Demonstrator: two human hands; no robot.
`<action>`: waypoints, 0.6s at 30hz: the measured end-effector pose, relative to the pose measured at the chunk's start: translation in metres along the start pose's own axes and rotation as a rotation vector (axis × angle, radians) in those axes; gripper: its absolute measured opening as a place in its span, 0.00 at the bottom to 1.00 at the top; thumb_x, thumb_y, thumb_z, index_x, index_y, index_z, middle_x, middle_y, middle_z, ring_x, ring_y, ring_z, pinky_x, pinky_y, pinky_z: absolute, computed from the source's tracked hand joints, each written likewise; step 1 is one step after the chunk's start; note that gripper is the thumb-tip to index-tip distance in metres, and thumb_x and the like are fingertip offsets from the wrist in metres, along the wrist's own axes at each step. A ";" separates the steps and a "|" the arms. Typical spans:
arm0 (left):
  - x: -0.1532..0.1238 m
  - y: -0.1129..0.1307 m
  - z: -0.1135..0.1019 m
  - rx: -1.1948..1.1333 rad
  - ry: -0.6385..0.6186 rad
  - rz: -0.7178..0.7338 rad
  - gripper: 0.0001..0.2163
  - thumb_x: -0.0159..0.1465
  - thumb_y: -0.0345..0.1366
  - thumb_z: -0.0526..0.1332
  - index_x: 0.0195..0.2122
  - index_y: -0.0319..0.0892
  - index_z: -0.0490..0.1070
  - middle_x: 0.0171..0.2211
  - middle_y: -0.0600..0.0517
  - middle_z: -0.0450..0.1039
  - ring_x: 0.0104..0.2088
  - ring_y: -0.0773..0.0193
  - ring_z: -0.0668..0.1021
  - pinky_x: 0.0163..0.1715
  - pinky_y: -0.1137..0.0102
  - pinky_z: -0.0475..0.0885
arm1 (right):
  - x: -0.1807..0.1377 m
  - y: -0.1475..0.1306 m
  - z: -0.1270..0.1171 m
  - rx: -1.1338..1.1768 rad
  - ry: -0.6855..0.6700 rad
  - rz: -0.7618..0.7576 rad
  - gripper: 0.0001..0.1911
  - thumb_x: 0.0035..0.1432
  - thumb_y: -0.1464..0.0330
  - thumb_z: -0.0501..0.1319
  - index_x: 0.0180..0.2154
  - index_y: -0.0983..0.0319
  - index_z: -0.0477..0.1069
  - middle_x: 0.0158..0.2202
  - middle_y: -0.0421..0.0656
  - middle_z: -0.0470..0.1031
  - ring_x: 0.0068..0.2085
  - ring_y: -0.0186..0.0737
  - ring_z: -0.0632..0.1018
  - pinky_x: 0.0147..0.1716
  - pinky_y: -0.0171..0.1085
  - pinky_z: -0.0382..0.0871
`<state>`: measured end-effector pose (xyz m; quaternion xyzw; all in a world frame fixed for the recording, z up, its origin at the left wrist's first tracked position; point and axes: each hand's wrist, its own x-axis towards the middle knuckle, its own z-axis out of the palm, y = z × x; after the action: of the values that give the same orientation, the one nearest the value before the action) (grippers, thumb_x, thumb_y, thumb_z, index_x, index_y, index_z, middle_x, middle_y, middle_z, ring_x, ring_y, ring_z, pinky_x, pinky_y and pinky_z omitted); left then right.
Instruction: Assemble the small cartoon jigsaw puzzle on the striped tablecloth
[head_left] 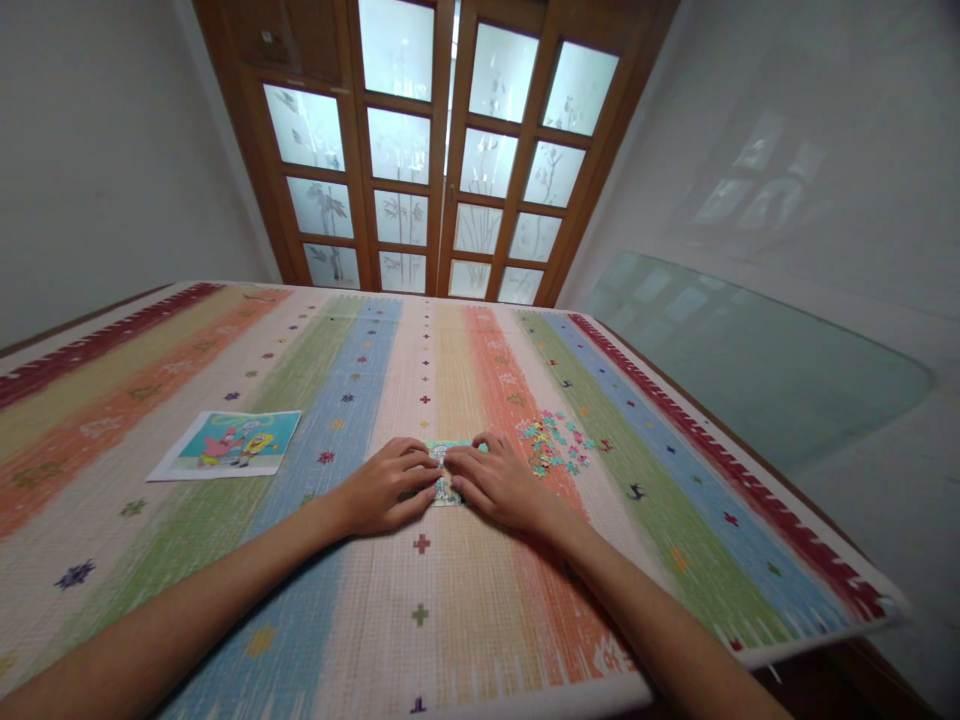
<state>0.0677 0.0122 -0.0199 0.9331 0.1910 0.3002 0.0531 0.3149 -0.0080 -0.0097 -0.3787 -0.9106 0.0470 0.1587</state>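
Observation:
Both of my hands rest at the middle of a table covered in a striped cloth (420, 640). Between them lies a small, partly joined jigsaw puzzle (447, 492), mostly hidden by my fingers. My left hand (386, 488) lies over its left side with fingers curled down onto it. My right hand (495, 482) covers its right side, fingertips pinched together on the pieces at its top edge. Just right of my right hand lies a loose scatter of several small coloured puzzle pieces (556, 442).
A printed cartoon picture (229, 443) lies flat on the cloth to the left. The table's right edge (750, 480) runs close to a wall with a leaning glass sheet (750, 370). Wooden doors with frosted panes (442, 160) stand beyond the far edge.

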 end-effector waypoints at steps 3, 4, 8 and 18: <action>0.000 -0.001 0.000 -0.002 -0.011 -0.001 0.12 0.71 0.35 0.57 0.51 0.43 0.77 0.45 0.45 0.80 0.50 0.53 0.76 0.52 0.56 0.72 | 0.002 0.004 -0.002 0.063 0.076 -0.021 0.17 0.73 0.64 0.52 0.58 0.59 0.70 0.56 0.47 0.77 0.55 0.49 0.71 0.58 0.50 0.61; 0.000 -0.001 0.001 -0.002 -0.012 -0.001 0.12 0.71 0.35 0.57 0.51 0.42 0.77 0.45 0.45 0.80 0.50 0.53 0.76 0.52 0.56 0.72 | 0.003 0.007 -0.005 0.066 0.118 -0.025 0.17 0.73 0.66 0.52 0.58 0.59 0.70 0.58 0.47 0.75 0.56 0.49 0.70 0.59 0.50 0.60; -0.001 -0.002 0.001 -0.007 -0.007 -0.004 0.12 0.71 0.35 0.58 0.51 0.42 0.77 0.46 0.45 0.80 0.50 0.53 0.77 0.52 0.55 0.73 | 0.001 0.025 -0.019 0.001 0.294 0.032 0.16 0.69 0.71 0.53 0.53 0.60 0.73 0.59 0.50 0.73 0.56 0.51 0.70 0.58 0.50 0.61; -0.002 -0.003 0.002 -0.005 0.007 0.009 0.11 0.71 0.34 0.58 0.51 0.42 0.77 0.47 0.45 0.81 0.50 0.54 0.77 0.51 0.56 0.74 | -0.043 0.106 -0.058 -0.162 0.576 0.391 0.15 0.61 0.74 0.54 0.37 0.58 0.80 0.49 0.49 0.77 0.50 0.54 0.70 0.54 0.54 0.62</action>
<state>0.0663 0.0145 -0.0237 0.9328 0.1862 0.3040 0.0534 0.4331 0.0348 0.0124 -0.5550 -0.7394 -0.1045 0.3665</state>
